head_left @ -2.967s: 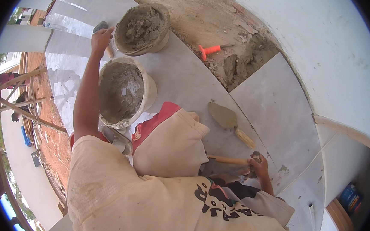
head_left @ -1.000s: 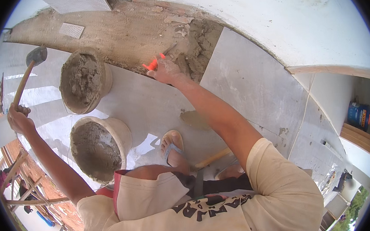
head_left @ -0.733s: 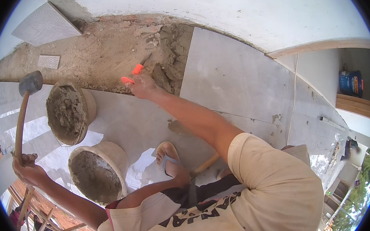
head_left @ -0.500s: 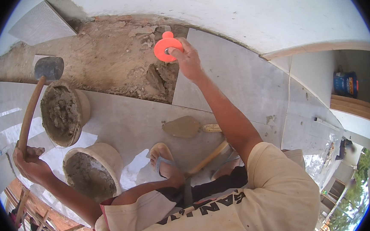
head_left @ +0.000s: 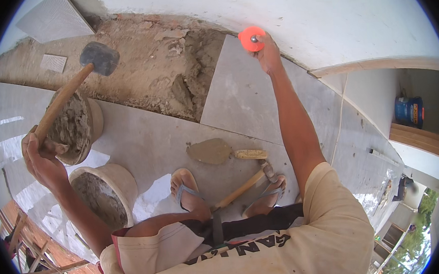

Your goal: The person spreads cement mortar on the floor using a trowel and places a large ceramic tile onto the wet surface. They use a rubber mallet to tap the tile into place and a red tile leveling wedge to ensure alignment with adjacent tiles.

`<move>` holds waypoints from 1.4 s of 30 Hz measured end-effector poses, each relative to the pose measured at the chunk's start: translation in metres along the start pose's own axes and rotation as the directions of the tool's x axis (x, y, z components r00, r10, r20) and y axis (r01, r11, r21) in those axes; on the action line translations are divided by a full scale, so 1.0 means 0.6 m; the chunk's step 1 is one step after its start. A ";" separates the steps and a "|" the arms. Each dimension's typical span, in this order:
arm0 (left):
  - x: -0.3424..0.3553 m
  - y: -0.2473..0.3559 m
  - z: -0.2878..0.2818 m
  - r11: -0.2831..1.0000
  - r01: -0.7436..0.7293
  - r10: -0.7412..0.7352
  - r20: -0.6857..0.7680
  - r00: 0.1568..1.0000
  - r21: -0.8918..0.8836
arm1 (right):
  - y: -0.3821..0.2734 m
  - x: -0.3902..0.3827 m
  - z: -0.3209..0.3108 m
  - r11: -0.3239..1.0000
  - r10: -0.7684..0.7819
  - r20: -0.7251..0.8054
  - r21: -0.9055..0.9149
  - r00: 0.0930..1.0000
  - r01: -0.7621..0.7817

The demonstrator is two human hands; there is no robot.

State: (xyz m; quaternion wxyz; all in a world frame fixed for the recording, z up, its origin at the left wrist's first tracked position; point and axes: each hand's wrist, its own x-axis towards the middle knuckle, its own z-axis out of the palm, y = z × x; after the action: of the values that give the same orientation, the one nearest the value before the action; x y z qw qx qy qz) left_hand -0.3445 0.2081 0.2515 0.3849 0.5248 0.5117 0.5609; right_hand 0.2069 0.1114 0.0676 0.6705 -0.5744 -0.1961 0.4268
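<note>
My left hand [head_left: 45, 157] is closed round the wooden handle of a rubber mallet [head_left: 99, 59]. The mallet's black head is raised over the bare mortar bed [head_left: 138, 66], and its handle crosses in front of a mortar bucket [head_left: 96, 120]. My right hand [head_left: 270, 57] grips a bright orange-red disc [head_left: 248, 39] with a metal knob at its centre; its exact kind is unclear. Hand and disc are over the far edge of a large grey tile [head_left: 241, 84], close to the white wall. Whether the disc touches the tile, I cannot tell.
A second mortar bucket [head_left: 123, 184] stands nearer, left of my feet. Between my feet and the bed lie a mortar-covered trowel [head_left: 209, 151] and a hammer [head_left: 243, 186]. A loose tile [head_left: 56, 18] leans at the far left, and a blue can [head_left: 408, 112] sits right.
My right hand has carried the orange-red disc rightward, from the bed's edge to over the tile. My left hand has shifted the mallet to the right, its head now farther over the bed.
</note>
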 end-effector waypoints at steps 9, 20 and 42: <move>-0.005 -0.015 -0.008 0.996 -0.011 0.016 -0.055 0.998 0.091 | -0.017 0.022 0.006 0.995 0.079 -0.086 -0.056 0.993 -0.084; -0.002 -0.018 0.023 0.998 0.042 -0.039 -0.044 0.998 0.055 | -0.013 0.042 -0.005 0.995 0.090 -0.060 -0.037 0.994 -0.092; -0.021 -0.045 0.050 0.997 0.082 -0.081 -0.060 0.995 0.015 | 0.125 -0.057 0.037 0.965 -0.099 -0.068 -0.251 0.993 0.079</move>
State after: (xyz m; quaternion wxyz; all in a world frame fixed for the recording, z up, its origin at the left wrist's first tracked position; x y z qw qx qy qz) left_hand -0.3157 0.2061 0.2204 0.3875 0.4898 0.5488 0.5556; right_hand 0.1448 0.0957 0.0111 0.6194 -0.6607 -0.2466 0.3449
